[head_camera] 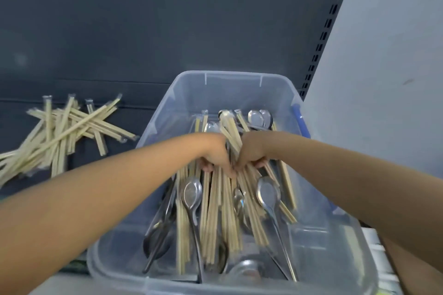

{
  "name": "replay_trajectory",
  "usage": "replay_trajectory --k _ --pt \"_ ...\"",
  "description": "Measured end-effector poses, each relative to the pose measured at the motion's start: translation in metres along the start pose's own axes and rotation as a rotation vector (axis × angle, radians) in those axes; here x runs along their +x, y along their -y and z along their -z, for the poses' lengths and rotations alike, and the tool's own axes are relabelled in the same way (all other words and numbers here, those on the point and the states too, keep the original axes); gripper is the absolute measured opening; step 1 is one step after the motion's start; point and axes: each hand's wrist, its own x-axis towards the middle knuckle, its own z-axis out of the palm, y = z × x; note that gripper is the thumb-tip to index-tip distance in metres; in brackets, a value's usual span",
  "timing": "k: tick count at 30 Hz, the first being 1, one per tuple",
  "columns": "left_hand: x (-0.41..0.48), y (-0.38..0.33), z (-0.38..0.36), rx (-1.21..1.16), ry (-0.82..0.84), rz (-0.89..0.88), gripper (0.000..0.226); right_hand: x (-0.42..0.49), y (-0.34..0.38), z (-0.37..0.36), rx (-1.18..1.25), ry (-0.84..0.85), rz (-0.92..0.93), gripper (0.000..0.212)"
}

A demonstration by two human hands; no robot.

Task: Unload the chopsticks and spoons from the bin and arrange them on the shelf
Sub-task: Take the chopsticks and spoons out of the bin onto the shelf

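Pale wood, clear-wrapped: a thick bundle of chopsticks [220, 211] is held at its middle by both hands, inside the bin.

- Left grip [215, 154]: fingers curled down round the left half of the bundle, knuckles up, forearm reaching in from lower left.
- Right grip [251, 154]: fingers curled the same way round the right half, forearm coming in from the right. The two hands are pressed together, thumb side to thumb side.
- The bundle's far ends fan up beyond the knuckles. Its near ends splay toward the camera and are blurred.
- Metal spoons [191, 193] lie among the sticks, bowls up, long handles toward the near wall. One is left of the bundle, one right, and more bowls show at the far end. Whether either hand also holds a spoon handle cannot be told.
- Bin [230, 75]: translucent plastic, rounded corners, with a blue latch [299, 122] on its right rim. It sits on the shelf [115, 143], which is dark grey-blue.
- Left of the bin, apart from it, a loose pile of wrapped chopsticks [67, 132] lies criss-crossed on the shelf, running off the left edge of view.
- Behind stands a dark back panel [167, 19]. To the right are a slotted upright [328, 24] and then a pale wall [383, 79].
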Motion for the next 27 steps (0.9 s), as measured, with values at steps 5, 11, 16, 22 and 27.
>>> replay_trajectory --k 5,11,16,22,27 --pt "-0.002 0.010 0.017 -0.181 -0.234 0.046 0.009 -0.009 0.007 0.005 -0.041 -0.100 0.066 0.009" --pt "-0.002 0.004 0.021 -0.344 -0.114 0.052 0.008 -0.012 0.012 0.024 0.386 -0.320 0.150 0.018" --pt "0.002 -0.002 0.022 -0.376 -0.147 -0.043 0.034 -0.012 0.010 0.031 0.609 -0.281 0.217 0.026" --pt "-0.023 -0.016 0.046 -0.968 -0.231 -0.283 0.014 -0.020 0.010 0.036 0.759 -0.269 0.232 0.027" --pt "-0.021 -0.007 0.049 -0.923 -0.266 -0.200 0.011 -0.023 0.011 0.039 0.753 -0.155 0.162 0.019"
